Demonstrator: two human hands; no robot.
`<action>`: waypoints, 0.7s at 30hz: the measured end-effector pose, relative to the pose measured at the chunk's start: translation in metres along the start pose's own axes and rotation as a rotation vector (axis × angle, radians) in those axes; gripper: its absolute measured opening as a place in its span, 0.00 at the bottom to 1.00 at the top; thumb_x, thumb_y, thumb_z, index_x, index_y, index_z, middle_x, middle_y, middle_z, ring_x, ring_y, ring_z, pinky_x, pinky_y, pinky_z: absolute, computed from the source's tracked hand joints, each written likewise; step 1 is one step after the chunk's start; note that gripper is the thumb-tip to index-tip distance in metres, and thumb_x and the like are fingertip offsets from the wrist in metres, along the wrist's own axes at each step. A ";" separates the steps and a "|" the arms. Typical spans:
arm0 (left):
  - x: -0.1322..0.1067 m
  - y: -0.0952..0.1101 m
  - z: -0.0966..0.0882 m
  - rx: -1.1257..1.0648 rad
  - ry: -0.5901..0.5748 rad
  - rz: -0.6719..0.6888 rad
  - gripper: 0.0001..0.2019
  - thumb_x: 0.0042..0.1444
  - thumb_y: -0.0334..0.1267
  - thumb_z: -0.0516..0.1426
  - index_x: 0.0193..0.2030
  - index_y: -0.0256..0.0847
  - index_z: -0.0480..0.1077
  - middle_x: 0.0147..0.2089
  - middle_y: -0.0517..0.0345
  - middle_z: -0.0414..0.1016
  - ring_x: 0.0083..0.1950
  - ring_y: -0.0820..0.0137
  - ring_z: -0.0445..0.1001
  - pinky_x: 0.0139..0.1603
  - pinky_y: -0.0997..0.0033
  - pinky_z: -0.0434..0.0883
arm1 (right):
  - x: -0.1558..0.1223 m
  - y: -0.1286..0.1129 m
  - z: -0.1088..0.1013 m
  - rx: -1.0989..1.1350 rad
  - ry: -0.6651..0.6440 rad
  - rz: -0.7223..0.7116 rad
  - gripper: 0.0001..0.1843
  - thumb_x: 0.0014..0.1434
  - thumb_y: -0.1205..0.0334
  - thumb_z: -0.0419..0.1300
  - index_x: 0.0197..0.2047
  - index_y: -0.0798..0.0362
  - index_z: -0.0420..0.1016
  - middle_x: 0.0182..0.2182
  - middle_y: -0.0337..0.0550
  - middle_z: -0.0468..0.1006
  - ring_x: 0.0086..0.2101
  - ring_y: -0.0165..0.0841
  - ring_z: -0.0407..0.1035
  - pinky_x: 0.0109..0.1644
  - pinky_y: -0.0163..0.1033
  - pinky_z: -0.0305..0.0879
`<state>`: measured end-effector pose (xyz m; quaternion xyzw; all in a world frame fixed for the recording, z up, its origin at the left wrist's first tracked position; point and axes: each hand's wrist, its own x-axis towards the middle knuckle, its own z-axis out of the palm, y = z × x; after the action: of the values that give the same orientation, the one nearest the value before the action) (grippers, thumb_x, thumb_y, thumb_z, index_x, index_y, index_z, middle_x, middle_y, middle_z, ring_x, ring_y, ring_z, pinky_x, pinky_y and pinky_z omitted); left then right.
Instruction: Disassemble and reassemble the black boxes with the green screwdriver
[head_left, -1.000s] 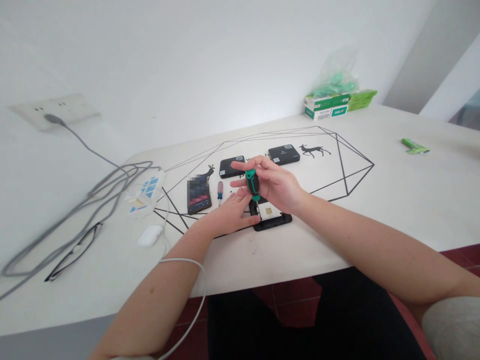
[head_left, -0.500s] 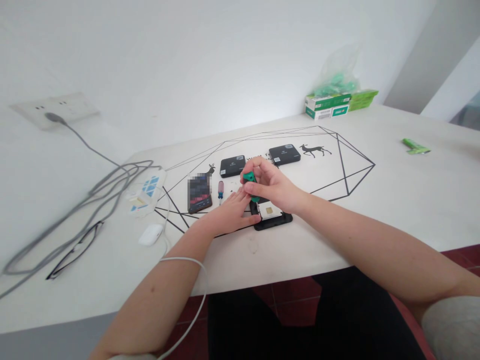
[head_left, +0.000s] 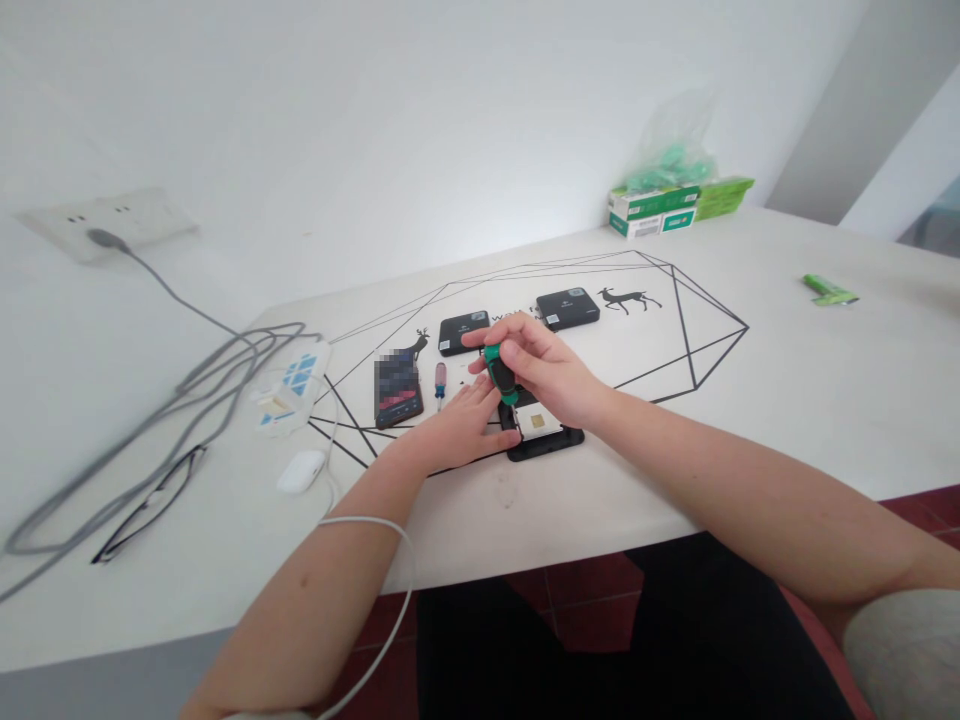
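Observation:
My right hand (head_left: 551, 368) has a green-and-black screwdriver (head_left: 501, 375), its handle upright between thumb and fingers. Under it, an opened black box (head_left: 546, 449) lies on the table, showing a pale inner plate (head_left: 534, 421) with a small tan square. The screwdriver's tip is hidden. My left hand (head_left: 469, 425) lies flat at the box's left side, fingers stretched out and the thumb on its edge. Left of that hand is a second screwdriver (head_left: 440, 381) with a clear reddish and blue handle.
Two closed black boxes (head_left: 463, 346) (head_left: 568, 309) sit behind my hands. A phone (head_left: 399, 390), white earbud case (head_left: 301, 471), power strip (head_left: 292, 388), glasses (head_left: 146, 505) and grey cable (head_left: 161, 400) are leftward. Green-white cartons (head_left: 652, 210) stand at back right; a green wrapper (head_left: 829, 290) lies right.
My right fingers have loosened and spread around the screwdriver handle, the index finger reaching further left. More of the handle shows. My left hand and the opened box have stayed in place.

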<state>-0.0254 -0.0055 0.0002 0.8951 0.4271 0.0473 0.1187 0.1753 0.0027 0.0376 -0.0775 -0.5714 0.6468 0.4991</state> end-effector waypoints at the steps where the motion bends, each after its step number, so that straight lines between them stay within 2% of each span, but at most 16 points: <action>1: 0.000 -0.001 0.001 0.000 -0.013 -0.002 0.43 0.68 0.60 0.55 0.80 0.41 0.46 0.80 0.40 0.49 0.79 0.44 0.51 0.75 0.42 0.55 | 0.000 0.001 0.000 0.006 -0.010 -0.002 0.18 0.61 0.46 0.69 0.44 0.47 0.70 0.54 0.43 0.79 0.45 0.32 0.78 0.48 0.38 0.77; 5: -0.001 -0.002 0.002 -0.008 -0.028 -0.004 0.43 0.68 0.60 0.54 0.81 0.42 0.43 0.79 0.40 0.51 0.78 0.43 0.52 0.74 0.42 0.57 | 0.000 0.001 0.001 -0.004 -0.020 -0.016 0.22 0.59 0.48 0.72 0.42 0.47 0.64 0.59 0.46 0.77 0.44 0.32 0.81 0.46 0.39 0.79; 8: -0.002 -0.002 0.001 -0.012 -0.022 -0.004 0.44 0.68 0.60 0.55 0.81 0.44 0.39 0.81 0.42 0.47 0.79 0.44 0.49 0.76 0.43 0.55 | 0.000 -0.001 0.002 -0.004 -0.002 -0.023 0.23 0.58 0.50 0.73 0.40 0.47 0.62 0.63 0.45 0.74 0.45 0.33 0.81 0.44 0.38 0.80; 12: -0.001 0.000 -0.001 -0.017 -0.048 -0.002 0.43 0.69 0.60 0.53 0.81 0.43 0.40 0.82 0.43 0.42 0.81 0.44 0.45 0.77 0.43 0.53 | 0.000 -0.006 0.001 0.030 0.006 -0.005 0.23 0.57 0.54 0.74 0.38 0.48 0.61 0.63 0.45 0.74 0.43 0.32 0.82 0.43 0.38 0.79; 16: -0.001 0.002 -0.003 -0.016 -0.034 0.003 0.44 0.68 0.60 0.54 0.81 0.42 0.40 0.82 0.42 0.41 0.80 0.44 0.47 0.75 0.44 0.57 | 0.000 -0.009 -0.002 0.102 -0.047 0.073 0.18 0.58 0.56 0.73 0.39 0.48 0.65 0.50 0.43 0.84 0.37 0.31 0.81 0.40 0.36 0.78; 18: -0.001 0.003 -0.003 -0.015 -0.024 0.013 0.43 0.68 0.59 0.55 0.80 0.43 0.43 0.81 0.42 0.45 0.79 0.44 0.51 0.74 0.44 0.59 | -0.001 -0.010 -0.003 0.146 -0.074 0.109 0.13 0.59 0.57 0.71 0.39 0.49 0.70 0.44 0.42 0.86 0.37 0.32 0.82 0.41 0.37 0.77; 21: -0.001 0.003 -0.004 -0.015 -0.013 -0.003 0.39 0.68 0.57 0.56 0.79 0.44 0.49 0.79 0.43 0.54 0.76 0.43 0.58 0.72 0.44 0.62 | -0.002 -0.011 -0.004 0.182 -0.085 0.137 0.08 0.58 0.59 0.69 0.38 0.51 0.76 0.40 0.43 0.86 0.38 0.35 0.82 0.43 0.40 0.78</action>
<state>-0.0245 -0.0078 0.0047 0.8939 0.4272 0.0443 0.1282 0.1847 0.0022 0.0445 -0.0433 -0.5243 0.7313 0.4341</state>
